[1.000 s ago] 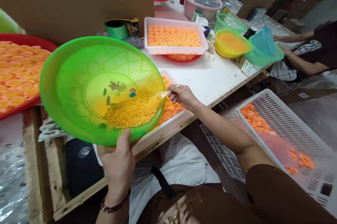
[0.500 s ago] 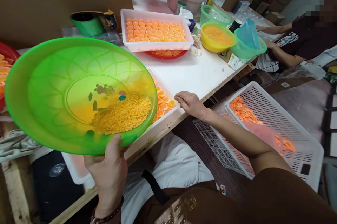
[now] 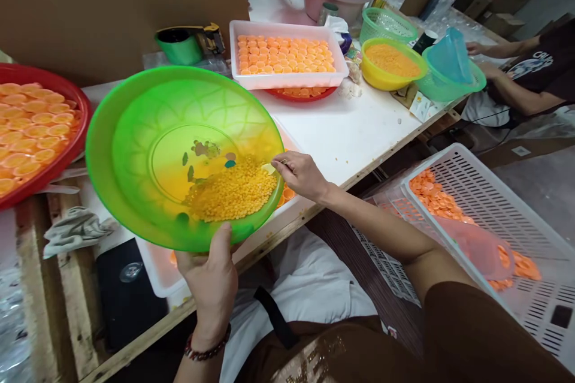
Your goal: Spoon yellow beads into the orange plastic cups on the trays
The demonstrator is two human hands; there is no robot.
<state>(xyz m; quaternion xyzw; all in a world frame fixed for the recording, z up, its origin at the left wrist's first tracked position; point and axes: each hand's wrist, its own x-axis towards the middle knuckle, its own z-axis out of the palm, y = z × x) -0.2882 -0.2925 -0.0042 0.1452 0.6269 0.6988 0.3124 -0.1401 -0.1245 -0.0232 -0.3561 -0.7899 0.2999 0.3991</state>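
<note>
My left hand [image 3: 211, 278] grips the near rim of a large green basin [image 3: 135, 149], thumb on the edge and fingers out of sight beneath. The basin is tilted, with small yellow pellets [image 3: 233, 197] heaped toward its lower right side. At its right rim, my right hand [image 3: 303, 176] pinches a small pale spoon [image 3: 269, 168], whose bowl touches the pellets. Beneath the basin lies a white tray [image 3: 155, 272], mostly covered; a few orange cups [image 3: 288, 193] show in it below my right hand.
A red basin [image 3: 83, 131] of orange cups stands at left. Behind are a white tray [image 3: 290, 79] of filled cups, a yellow bowl [image 3: 371, 76] and a turquoise basket [image 3: 449, 88]. A white crate [image 3: 507, 215] sits beyond the table edge at right, near a co-worker's arm [image 3: 516, 92].
My right hand has moved from above the tray's cups to the basin's right side, bringing the spoon to the pellets. The view has turned left, showing more of the red basin.
</note>
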